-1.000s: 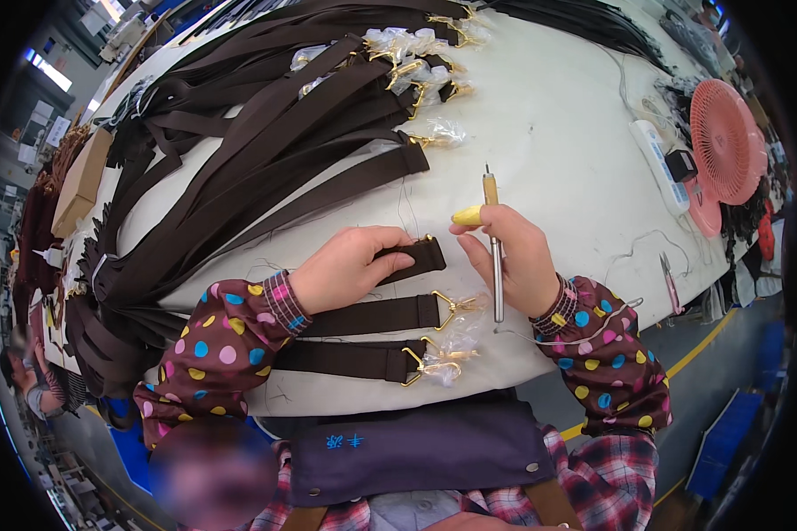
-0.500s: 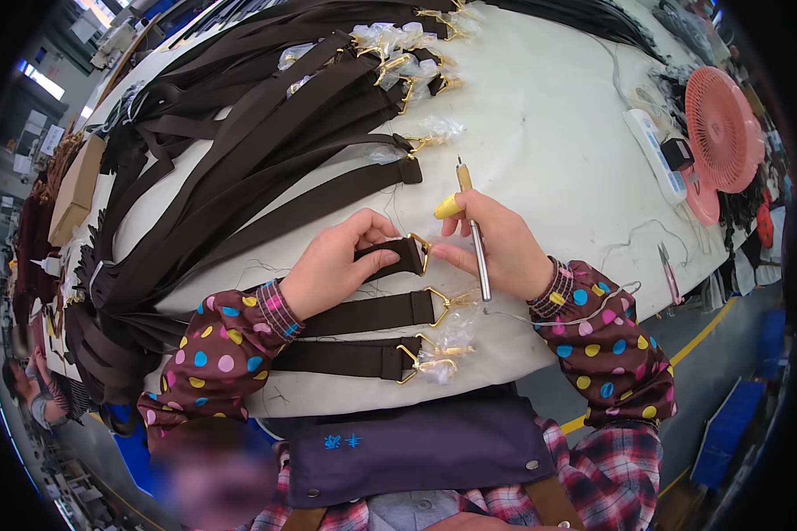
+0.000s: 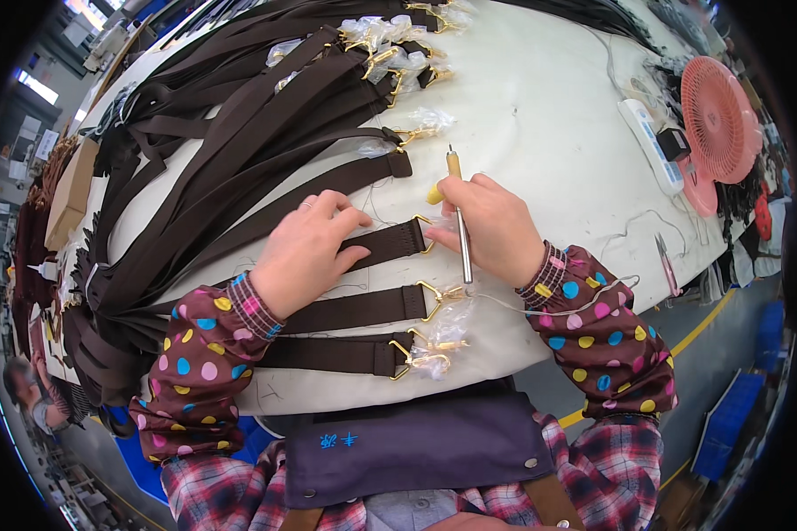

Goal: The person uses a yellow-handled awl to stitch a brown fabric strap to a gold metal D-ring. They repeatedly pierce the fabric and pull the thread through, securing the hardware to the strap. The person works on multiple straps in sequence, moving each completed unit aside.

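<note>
A dark brown webbing strap (image 3: 385,244) lies across the pale table, a gold metal ring (image 3: 426,234) at its stitched right end. My left hand (image 3: 308,248) rests palm-down over this strap, fingers apart and thumb along its lower edge. In my right hand (image 3: 498,223) is a slim pen-shaped tool (image 3: 467,252) with a thin tip pointing away from me and a cord at its near end. A yellow finger cover (image 3: 434,195) shows by that hand. The right thumb is close to the ring; whether it touches cannot be seen.
Two similar straps (image 3: 363,308) with gold hardware and plastic wrap (image 3: 452,319) lie nearer me. Many more straps (image 3: 239,133) spread at left and behind. At right are a pink fan (image 3: 719,119), a white power strip (image 3: 651,146) and pink-handled snips (image 3: 669,270).
My left hand has loosened from the strap end and shifted left, its fingers spreading. The strap now lies flatter. My right hand has moved slightly left with the tool.
</note>
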Motion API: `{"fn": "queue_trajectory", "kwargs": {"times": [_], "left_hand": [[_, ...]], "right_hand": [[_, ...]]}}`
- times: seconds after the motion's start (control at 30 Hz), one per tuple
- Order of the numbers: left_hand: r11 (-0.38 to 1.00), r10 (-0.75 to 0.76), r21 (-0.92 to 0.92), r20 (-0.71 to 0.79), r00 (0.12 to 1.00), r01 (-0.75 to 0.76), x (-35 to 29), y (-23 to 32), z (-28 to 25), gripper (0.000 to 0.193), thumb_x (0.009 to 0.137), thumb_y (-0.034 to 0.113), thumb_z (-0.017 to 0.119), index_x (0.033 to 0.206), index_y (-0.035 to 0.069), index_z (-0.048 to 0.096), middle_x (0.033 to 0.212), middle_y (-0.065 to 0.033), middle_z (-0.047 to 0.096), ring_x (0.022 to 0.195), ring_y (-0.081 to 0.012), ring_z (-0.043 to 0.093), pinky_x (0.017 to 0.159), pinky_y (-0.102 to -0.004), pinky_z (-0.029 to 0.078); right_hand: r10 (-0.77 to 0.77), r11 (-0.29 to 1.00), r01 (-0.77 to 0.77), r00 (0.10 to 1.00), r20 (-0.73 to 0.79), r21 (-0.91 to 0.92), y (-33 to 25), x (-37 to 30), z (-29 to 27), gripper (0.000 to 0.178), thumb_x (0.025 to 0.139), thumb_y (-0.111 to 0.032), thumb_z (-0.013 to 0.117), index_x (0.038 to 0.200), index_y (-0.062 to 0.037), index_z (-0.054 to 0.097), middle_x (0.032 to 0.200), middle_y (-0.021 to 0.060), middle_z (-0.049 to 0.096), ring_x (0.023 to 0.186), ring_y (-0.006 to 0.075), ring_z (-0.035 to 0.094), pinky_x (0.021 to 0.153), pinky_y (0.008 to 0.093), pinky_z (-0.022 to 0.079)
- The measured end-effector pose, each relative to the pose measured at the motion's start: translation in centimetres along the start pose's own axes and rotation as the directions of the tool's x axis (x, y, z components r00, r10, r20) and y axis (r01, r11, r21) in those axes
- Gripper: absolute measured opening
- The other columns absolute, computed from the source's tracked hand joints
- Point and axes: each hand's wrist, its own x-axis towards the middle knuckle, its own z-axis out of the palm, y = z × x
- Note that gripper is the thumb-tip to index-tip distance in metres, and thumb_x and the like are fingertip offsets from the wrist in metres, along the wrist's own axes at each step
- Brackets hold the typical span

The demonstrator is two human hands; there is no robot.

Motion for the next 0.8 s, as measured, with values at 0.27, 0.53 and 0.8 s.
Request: {"fn": "queue_trajectory", "kwargs": {"times": [0.27,0.53,0.8], "left_hand": [[0.928,0.035,-0.372,0.170,0.985,0.031,2.3,1.4,-0.2,0.033,0.080,0.012,0.074,0.109,0.008,0.059,0.099,-0.0079,0.053,0.077,-0.0195,0.059,0.070,-0.0315,0.050],[0.906,-0.014,-0.409,0.219,0.976,0.104,2.4,1.0,1.9,0.024,0.080,0.016,0.075,0.095,0.007,0.058,0.093,-0.0093,0.056,0.084,-0.0276,0.062,0.072,-0.0367,0.050],[0.806,-0.061,-0.557,0.260,0.964,0.201,2.4,0.1,2.2,0.013,0.084,0.012,0.071,0.091,0.006,0.061,0.087,-0.0079,0.056,0.072,-0.0207,0.058,0.067,-0.0321,0.048]], "right_hand": [[-0.027,0.997,0.033,0.996,-0.082,0.070,-0.1,0.3,-0.3,0.042,0.072,-0.020,0.081,0.104,-0.0088,0.057,0.090,0.0033,0.062,0.081,0.0243,0.057,0.074,0.0373,0.046],[-0.005,0.999,0.007,0.999,-0.047,0.040,-0.2,-0.1,-0.2,0.045,0.074,-0.015,0.078,0.114,-0.0072,0.057,0.097,0.0035,0.065,0.090,0.0231,0.059,0.085,0.0356,0.043],[0.109,0.664,-0.127,0.991,0.073,0.737,-0.6,0.0,-0.1,0.021,0.098,-0.017,0.060,0.112,-0.0015,0.059,0.083,0.0055,0.065,0.076,0.0115,0.060,0.069,0.0246,0.047]]}}
